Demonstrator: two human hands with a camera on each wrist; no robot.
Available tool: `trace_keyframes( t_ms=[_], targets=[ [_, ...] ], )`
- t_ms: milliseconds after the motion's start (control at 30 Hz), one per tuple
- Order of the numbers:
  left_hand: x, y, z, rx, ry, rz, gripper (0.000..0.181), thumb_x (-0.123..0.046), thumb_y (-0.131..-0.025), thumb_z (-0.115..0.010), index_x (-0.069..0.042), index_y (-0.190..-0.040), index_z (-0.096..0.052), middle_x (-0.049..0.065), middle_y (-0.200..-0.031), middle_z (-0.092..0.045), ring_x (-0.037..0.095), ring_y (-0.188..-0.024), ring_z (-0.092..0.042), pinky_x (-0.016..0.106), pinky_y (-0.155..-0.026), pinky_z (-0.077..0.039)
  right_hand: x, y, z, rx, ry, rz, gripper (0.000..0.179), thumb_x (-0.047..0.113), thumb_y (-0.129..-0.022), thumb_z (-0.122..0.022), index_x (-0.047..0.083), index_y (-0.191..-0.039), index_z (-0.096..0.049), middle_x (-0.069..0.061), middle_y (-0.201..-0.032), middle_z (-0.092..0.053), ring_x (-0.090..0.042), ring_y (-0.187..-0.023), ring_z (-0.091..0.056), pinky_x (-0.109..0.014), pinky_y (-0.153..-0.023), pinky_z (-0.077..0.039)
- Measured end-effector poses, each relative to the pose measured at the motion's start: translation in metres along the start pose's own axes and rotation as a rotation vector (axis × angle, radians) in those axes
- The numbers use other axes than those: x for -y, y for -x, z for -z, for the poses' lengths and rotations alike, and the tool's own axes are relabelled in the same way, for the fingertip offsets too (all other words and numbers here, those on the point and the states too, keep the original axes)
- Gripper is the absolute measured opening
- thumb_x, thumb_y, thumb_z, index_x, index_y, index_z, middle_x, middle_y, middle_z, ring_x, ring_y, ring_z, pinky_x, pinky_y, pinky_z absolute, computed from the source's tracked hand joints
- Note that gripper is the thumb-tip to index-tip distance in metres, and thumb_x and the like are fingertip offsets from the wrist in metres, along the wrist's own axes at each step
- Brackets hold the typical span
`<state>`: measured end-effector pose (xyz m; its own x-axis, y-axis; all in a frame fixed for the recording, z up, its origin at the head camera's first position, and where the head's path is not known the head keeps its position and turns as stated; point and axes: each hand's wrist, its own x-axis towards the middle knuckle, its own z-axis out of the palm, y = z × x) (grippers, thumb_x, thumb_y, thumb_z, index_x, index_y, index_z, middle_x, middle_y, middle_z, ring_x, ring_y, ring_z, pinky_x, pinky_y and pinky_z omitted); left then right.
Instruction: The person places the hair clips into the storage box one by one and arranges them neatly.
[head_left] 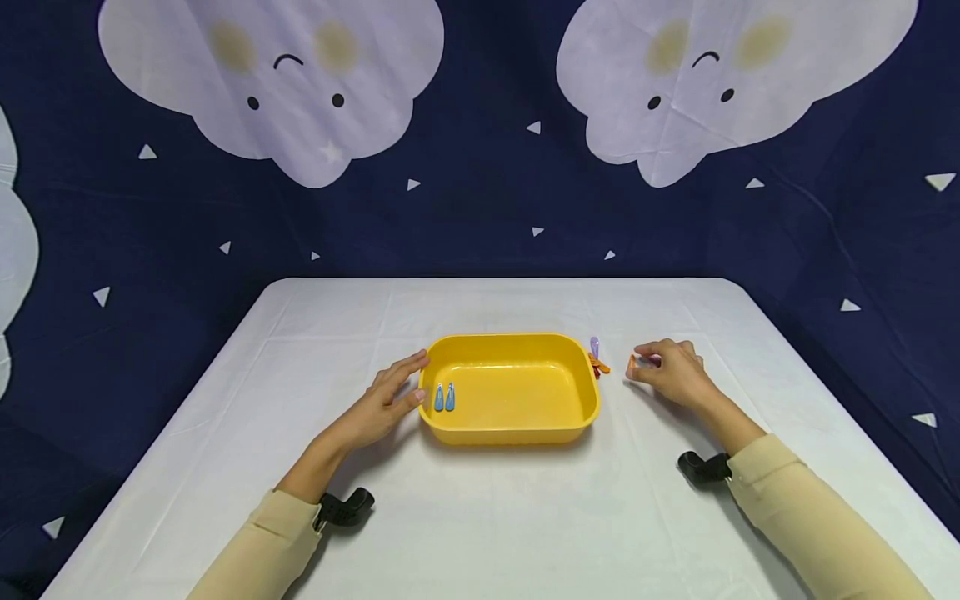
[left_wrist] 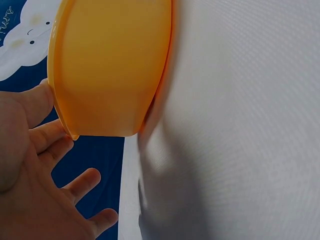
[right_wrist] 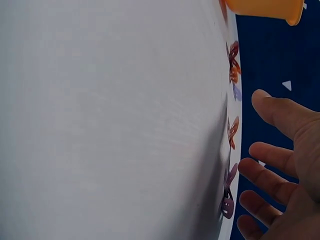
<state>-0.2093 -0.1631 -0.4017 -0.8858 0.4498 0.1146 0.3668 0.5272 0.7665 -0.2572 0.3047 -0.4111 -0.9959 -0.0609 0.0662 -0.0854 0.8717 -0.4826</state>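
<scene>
Resting on the left rim of the yellow tub [head_left: 517, 407], the left hand [head_left: 386, 402] lies with its fingers loose and fairly straight. Its thumb and index finger touch the rim, while the ring and little fingers spread away from it in the left wrist view.

The tub stands upright at the middle of the white table [head_left: 510, 517]. Inside, near its left end, lie two blue clips [head_left: 445, 397], side by side and slightly apart.

Just beside the tub's right end is a small cluster: a lilac clip [head_left: 595, 345] on the far side, an orange clip [head_left: 602, 365] and a red clip [right_wrist: 234, 49] nearer.

Farther right, the right hand [head_left: 677, 375] is held over a second orange clip [right_wrist: 233, 132], thumb and fingers parted and lightly bent. Whether the fingertips touch that clip cannot be told. Purple clips [right_wrist: 228, 206] lie on the table just to its right, partly hidden by the hand in the head view.

Beige sleeves [head_left: 817, 517] cover both forearms, and a black device [head_left: 347, 507] sits at each wrist. Beyond the table's far edge hangs a navy cloth [head_left: 480, 150] with pale clouds [head_left: 300, 133] and small white triangles.
</scene>
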Motion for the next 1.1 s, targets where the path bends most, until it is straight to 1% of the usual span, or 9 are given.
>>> trace_keyframes(
  t_ms=[267,400,533,633,867,1100],
  targets=[
    [-0.001,0.000,0.000,0.005,0.005,0.013,0.053,-0.029,-0.098,-0.049,-0.013,-0.146,-0.034,0.002,-0.159,-0.020,0.035,-0.142,-0.017,0.065,-0.112,-0.016,-0.006,-0.008,0.001,0.031,0.022,0.026,0.053,0.033,-0.081,-0.071,0.000,-0.122,-0.061,-0.026,-0.120,-0.058,-0.037,-0.105,-0.040,-0.052,-0.086,-0.029],
    [-0.002,0.000,0.000,0.003,0.008,0.014,0.053,-0.029,-0.098,-0.049,-0.013,-0.146,-0.034,0.002,-0.159,-0.020,0.035,-0.142,-0.017,0.064,-0.112,-0.016,-0.010,-0.011,0.002,0.041,0.044,0.050,0.051,0.031,-0.081,-0.071,0.000,-0.121,-0.062,-0.027,-0.122,-0.058,-0.037,-0.103,-0.042,-0.051,-0.085,-0.030],
    [-0.001,0.000,-0.001,0.003,0.010,0.014,0.053,-0.029,-0.098,-0.049,-0.012,-0.146,-0.034,0.002,-0.159,-0.020,0.035,-0.142,-0.018,0.064,-0.112,-0.017,-0.013,-0.013,0.002,0.061,0.052,0.055,0.052,0.031,-0.081,-0.071,0.000,-0.122,-0.061,-0.028,-0.125,-0.056,-0.038,-0.105,-0.041,-0.051,-0.085,-0.031],
    [-0.001,0.001,-0.001,0.005,0.008,0.009,0.053,-0.029,-0.098,-0.048,-0.012,-0.146,-0.034,0.003,-0.158,-0.021,0.035,-0.141,-0.018,0.064,-0.112,-0.017,-0.014,-0.014,0.002,0.075,0.051,0.050,0.053,0.032,-0.080,-0.071,0.001,-0.123,-0.061,-0.027,-0.127,-0.054,-0.039,-0.107,-0.041,-0.051,-0.086,-0.031],
    [-0.001,0.002,0.000,0.004,0.007,0.004,0.054,-0.032,-0.098,-0.049,-0.012,-0.146,-0.034,0.001,-0.159,-0.020,0.034,-0.142,-0.018,0.063,-0.112,-0.017,-0.016,-0.015,-0.001,0.074,0.057,0.060,0.051,0.031,-0.081,-0.070,0.002,-0.122,-0.061,-0.026,-0.127,-0.054,-0.040,-0.111,-0.039,-0.055,-0.092,-0.029],
    [0.000,0.001,0.000,0.000,-0.005,0.011,0.053,-0.029,-0.098,-0.049,-0.013,-0.146,-0.034,0.002,-0.158,-0.021,0.035,-0.142,-0.018,0.065,-0.112,-0.015,-0.016,-0.015,-0.002,0.072,0.062,0.060,0.053,0.032,-0.080,-0.071,0.002,-0.123,-0.061,-0.026,-0.128,-0.052,-0.040,-0.113,-0.038,-0.056,-0.094,-0.028]
  ],
)
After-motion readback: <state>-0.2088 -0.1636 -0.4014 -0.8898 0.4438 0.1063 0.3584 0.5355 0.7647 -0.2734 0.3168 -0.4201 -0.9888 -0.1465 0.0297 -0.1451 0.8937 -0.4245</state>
